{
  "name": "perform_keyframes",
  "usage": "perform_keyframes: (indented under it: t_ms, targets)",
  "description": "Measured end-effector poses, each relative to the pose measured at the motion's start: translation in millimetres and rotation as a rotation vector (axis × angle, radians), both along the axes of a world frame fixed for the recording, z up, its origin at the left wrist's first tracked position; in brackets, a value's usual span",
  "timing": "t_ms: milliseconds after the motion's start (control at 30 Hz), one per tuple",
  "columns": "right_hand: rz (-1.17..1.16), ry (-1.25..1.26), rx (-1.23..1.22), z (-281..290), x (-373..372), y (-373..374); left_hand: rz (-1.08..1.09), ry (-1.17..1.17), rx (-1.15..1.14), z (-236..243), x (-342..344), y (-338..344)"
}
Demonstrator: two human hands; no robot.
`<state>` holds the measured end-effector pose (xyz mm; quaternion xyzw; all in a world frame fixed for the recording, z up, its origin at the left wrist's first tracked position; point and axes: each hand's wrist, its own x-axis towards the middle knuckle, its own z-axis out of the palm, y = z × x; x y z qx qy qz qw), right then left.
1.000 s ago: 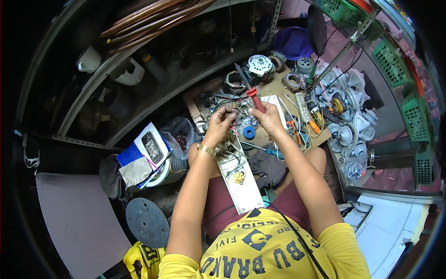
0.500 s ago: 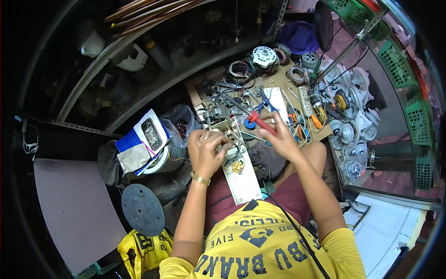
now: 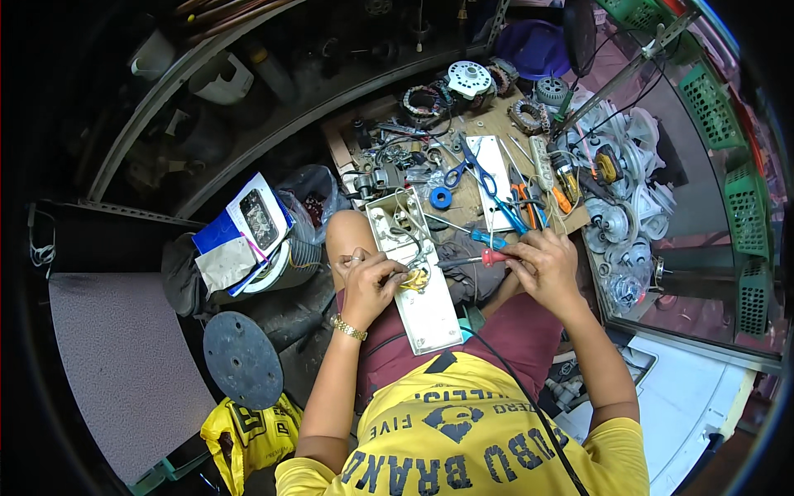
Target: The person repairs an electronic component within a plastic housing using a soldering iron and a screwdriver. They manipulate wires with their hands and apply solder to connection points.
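Across my lap lies a long white casing [image 3: 430, 321], its far section open with wires [image 3: 416, 240] inside. A small yellow part [image 3: 416, 279] sits around its middle. My left hand [image 3: 372, 277], wearing a gold wristwatch, is at the casing's left edge. Its thumb and fingers are closed beside the yellow part; what they pinch is too small to make out. From the right, my right hand [image 3: 542, 263] grips a soldering iron [image 3: 494, 258] by its red handle. The iron's metal barrel points left, toward the yellow part, its tip near the casing.
Ahead stands a wooden board [image 3: 471, 124] with blue scissors [image 3: 470, 165], a blue tape roll [image 3: 441, 197], pliers [image 3: 518, 192], a power strip [image 3: 542, 161] and motor stators [image 3: 423, 101]. White plastic parts [image 3: 612, 231] pile at right. A bucket [image 3: 289, 264] stands left, near a dark round plate [image 3: 242, 360].
My right hand has lowered the soldering iron and turned it from pointing away to pointing left, over the casing. My left hand has shifted nearer me, down to the yellow part.
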<state>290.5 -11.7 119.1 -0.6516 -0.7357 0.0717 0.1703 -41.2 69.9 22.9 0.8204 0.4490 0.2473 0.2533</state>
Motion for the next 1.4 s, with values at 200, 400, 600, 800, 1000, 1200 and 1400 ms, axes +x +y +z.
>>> perform_keyframes:
  t_ms: [200,400,600,800,1000,1200,1400]
  targets:
    - [0.034,0.000,0.024,-10.9,-12.7,6.4,0.023,0.053,0.038,1.0,1.7,-2.1]
    - [0.057,-0.021,0.043,-8.5,-19.0,10.7,0.001,0.009,0.044,-3.1,4.7,-2.7]
    - [0.090,-0.024,0.059,-12.5,-24.5,15.3,0.010,0.032,0.057,1.5,7.2,-1.4]
    - [0.090,-0.036,0.054,-13.2,-27.4,18.8,0.004,-0.054,0.022,-2.2,7.4,-0.3]
    - [0.112,-0.041,0.078,-11.3,-27.2,20.9,-0.019,-0.066,0.005,-7.6,6.5,0.3]
    - [0.111,-0.039,0.074,-12.1,-26.7,20.7,-0.021,-0.061,0.004,-6.6,7.4,0.4]
    - [0.115,-0.046,0.073,-11.6,-27.5,21.4,-0.014,-0.017,0.040,-5.3,7.8,-0.3]
